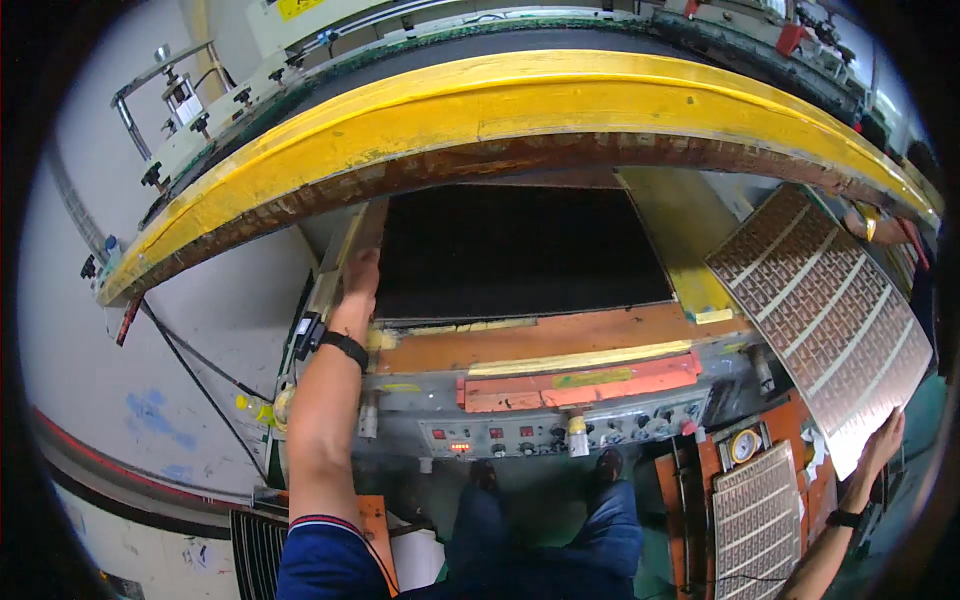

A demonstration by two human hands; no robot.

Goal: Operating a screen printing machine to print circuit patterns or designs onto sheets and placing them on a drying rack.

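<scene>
A flat black panel lies on the bed of a printing machine in front of me. My left hand rests at the panel's left edge, its fingers stretched forward along that side; the fingertips are small and partly blurred. At the right, my right hand is closed on the near corner of a copper-coloured panel with rows of a repeated pattern. That panel is tilted, beside the machine bed. Near its far corner is another person's hand; whether it touches the panel cannot be told.
A yellow screen frame arches over the bed's far side. Below the front edge is a control panel with knobs and red displays. Another patterned panel lies at the lower right, near a roll of tape. A white wall stands left.
</scene>
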